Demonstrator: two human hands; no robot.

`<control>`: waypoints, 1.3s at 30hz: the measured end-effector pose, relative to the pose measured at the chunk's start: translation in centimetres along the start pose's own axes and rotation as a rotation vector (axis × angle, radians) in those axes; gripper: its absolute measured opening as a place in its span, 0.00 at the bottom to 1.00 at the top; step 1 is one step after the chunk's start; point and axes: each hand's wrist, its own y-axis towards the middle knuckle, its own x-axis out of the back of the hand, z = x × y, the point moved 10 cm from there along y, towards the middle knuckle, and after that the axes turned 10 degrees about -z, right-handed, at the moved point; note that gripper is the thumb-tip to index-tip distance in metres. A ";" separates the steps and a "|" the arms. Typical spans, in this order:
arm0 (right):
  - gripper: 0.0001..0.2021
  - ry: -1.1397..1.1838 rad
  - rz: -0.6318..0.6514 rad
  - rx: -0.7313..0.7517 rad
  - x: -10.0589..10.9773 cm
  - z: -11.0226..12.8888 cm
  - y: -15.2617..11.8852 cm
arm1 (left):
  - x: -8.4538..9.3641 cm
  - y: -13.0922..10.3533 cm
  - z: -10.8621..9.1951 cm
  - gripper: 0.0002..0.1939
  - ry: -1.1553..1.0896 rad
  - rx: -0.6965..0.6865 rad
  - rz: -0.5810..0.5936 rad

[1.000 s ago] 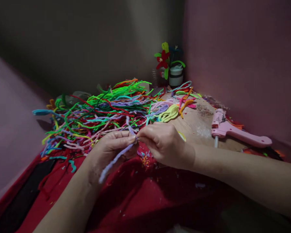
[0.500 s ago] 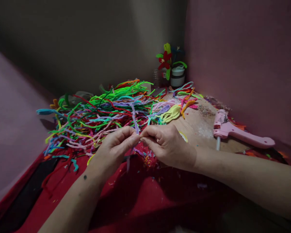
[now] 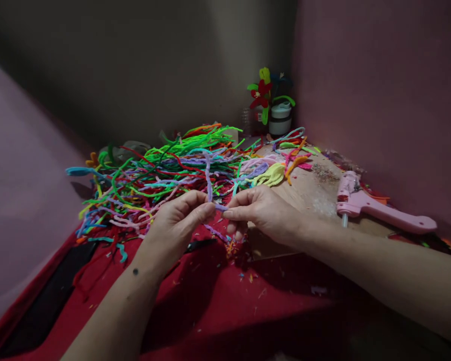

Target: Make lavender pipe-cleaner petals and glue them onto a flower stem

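Observation:
A lavender pipe cleaner [image 3: 209, 175] is held between my two hands above the red cloth. My left hand [image 3: 182, 213] pinches it near a bend, from which one length stands upright. With thumb and forefinger, my right hand [image 3: 257, 210] grips the short sideways stretch; its other fingers are curled below. Behind both hands spreads a heap of loose pipe cleaners [image 3: 173, 170] in green, pink, red, blue and other colours. A bundle of yellow looped pipe cleaners [image 3: 270, 175] lies just beyond my right hand.
To the right, a pink glue gun [image 3: 387, 208] rests on the wooden board [image 3: 304, 195]. Pipe-cleaner flowers [image 3: 261, 94] stand by a lidded cup [image 3: 280, 120] in the corner. Coloured scraps dot the red cloth [image 3: 225, 311]; a long black strip [image 3: 45, 306] lies at left.
My right hand has moved slightly away from my left, so a sideways stretch of the lavender pipe cleaner now shows between them. The length below my left hand no longer shows. The view has shifted slightly.

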 end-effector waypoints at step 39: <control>0.05 -0.197 -0.014 0.033 -0.1 0.7 0.1 | 0.0 -0.2 -1.2 0.09 0.116 -0.083 -0.070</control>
